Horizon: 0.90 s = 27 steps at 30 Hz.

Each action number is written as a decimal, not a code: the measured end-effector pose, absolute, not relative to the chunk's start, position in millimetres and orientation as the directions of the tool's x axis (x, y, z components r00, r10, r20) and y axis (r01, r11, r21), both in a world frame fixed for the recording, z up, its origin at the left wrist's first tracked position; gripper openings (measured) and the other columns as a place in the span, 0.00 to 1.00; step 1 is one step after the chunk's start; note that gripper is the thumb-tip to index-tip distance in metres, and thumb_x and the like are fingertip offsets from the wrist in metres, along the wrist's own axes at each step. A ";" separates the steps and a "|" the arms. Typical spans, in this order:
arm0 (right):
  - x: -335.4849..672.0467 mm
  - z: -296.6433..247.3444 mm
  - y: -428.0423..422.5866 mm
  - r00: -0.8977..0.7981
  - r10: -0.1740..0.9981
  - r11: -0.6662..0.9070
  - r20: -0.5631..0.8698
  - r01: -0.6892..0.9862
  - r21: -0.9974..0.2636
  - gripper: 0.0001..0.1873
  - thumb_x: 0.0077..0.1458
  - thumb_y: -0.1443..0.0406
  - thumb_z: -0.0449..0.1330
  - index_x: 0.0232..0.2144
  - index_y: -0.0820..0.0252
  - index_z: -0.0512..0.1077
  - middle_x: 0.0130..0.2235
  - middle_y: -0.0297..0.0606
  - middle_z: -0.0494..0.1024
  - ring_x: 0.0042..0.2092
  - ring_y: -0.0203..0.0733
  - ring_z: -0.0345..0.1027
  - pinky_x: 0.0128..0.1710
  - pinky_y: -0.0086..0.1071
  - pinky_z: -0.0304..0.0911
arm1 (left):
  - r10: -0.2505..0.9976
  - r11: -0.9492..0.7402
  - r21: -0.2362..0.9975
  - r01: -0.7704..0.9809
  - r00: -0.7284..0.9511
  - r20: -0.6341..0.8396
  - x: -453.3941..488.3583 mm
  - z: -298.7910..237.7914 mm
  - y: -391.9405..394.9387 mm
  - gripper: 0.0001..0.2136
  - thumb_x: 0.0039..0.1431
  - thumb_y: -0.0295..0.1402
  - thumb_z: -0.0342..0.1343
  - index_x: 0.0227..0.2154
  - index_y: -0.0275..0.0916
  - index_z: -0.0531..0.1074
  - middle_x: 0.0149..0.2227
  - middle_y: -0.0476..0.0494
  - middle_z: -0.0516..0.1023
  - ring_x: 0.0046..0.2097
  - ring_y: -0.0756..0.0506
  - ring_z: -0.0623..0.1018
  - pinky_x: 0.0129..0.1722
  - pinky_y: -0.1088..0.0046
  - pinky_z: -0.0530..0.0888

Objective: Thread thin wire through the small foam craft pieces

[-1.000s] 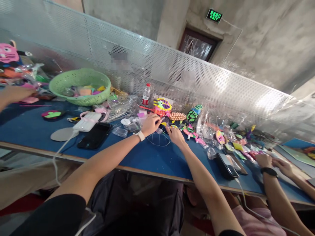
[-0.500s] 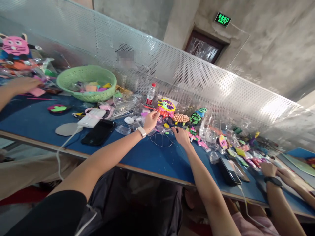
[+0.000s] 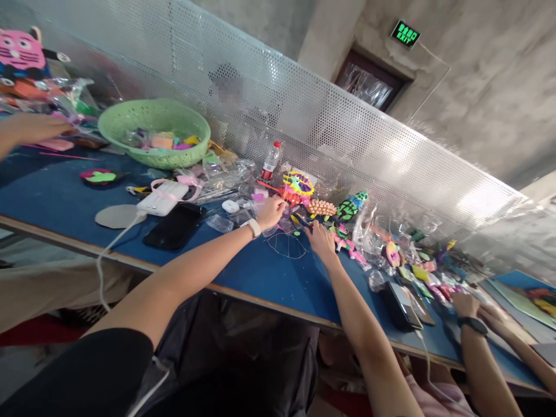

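My left hand [image 3: 271, 211], with a white watch on its wrist, reaches across the blue table [image 3: 56, 200] and pinches something small I cannot make out, beside a colourful round foam craft [image 3: 297, 184]. My right hand [image 3: 320, 240] rests by a dark thin tool [image 3: 301, 220]; its fingers are curled and seem to grip it. Between both hands lies a faint half-round outline [image 3: 287, 245] on the table top. A foam pineapple [image 3: 322, 208] and a foam turtle [image 3: 348, 208] lie just beyond.
A green basket [image 3: 154, 132] of foam bits stands at the back left. A white power bank [image 3: 163, 198], black phone [image 3: 176, 226] and small bottle [image 3: 270, 163] are nearby. Other people's hands work at the far left [image 3: 32, 127] and right [image 3: 467, 304]. A perforated metal screen [image 3: 347, 139] backs the table.
My left hand lifted from the table toward the round foam craft with its fingers pinched. My right hand slid slightly forward. The camera view shifted and tilted.
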State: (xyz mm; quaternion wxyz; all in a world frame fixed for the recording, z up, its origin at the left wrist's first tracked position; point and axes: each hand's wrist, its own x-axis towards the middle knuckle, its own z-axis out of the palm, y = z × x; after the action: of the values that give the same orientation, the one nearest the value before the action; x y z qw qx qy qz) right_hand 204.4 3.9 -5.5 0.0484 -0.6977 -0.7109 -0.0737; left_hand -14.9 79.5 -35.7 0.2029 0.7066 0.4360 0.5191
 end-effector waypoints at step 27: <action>198.9 -28.7 20.7 -0.056 0.905 0.419 0.422 0.288 -0.861 0.18 0.58 0.47 0.69 0.36 0.53 0.77 0.37 0.40 0.86 0.41 0.48 0.81 0.46 0.41 0.77 | 0.757 -0.592 0.806 0.027 0.363 0.543 1.8 -32.0 56.5 0.17 0.66 0.48 0.70 0.37 0.40 0.75 0.37 0.43 0.85 0.36 0.44 0.85 0.39 0.65 0.83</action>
State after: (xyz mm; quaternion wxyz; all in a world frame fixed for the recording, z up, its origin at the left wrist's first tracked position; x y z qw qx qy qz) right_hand 198.9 20.7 -28.7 0.5192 -0.4497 -0.6633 0.2971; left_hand 1.8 56.5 -32.0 0.3661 0.7400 0.2650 0.4982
